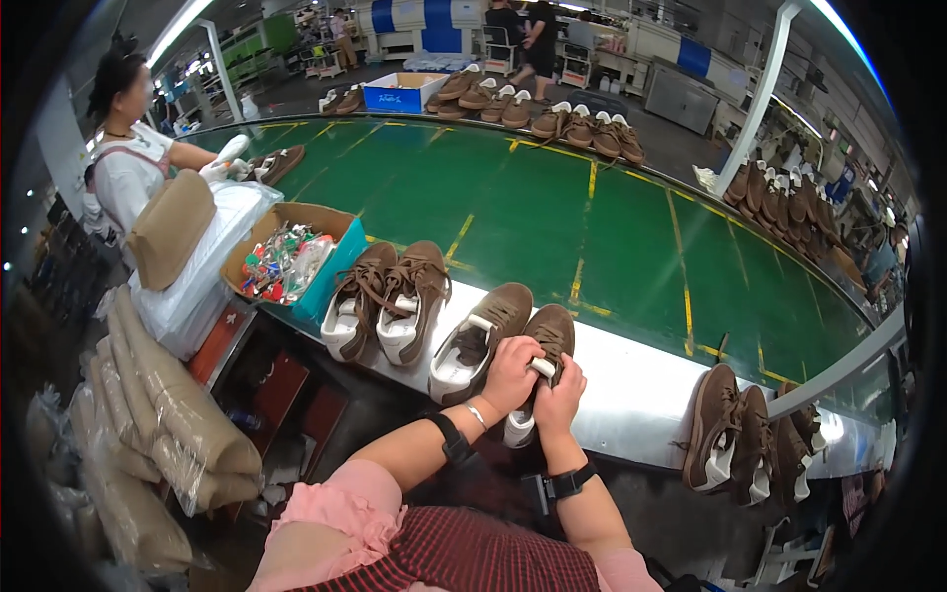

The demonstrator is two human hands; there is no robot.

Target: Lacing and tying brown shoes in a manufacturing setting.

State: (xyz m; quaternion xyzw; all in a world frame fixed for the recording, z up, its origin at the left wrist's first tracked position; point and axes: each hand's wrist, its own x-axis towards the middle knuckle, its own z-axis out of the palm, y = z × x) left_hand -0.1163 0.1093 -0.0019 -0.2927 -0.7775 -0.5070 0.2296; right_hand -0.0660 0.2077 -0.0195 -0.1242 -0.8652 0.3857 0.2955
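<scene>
Both hands (538,385) grip a brown shoe (548,345) (its mate (480,340) alongside).

A green conveyor belt (552,227) carries brown shoes (385,301) and an open cardboard box (296,212).

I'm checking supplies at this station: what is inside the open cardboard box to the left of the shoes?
The cardboard box holds a loose heap of small packets, red, green and white, some in clear wrap. The heap hides the bottom of the box, so anything under it cannot be seen.
</scene>
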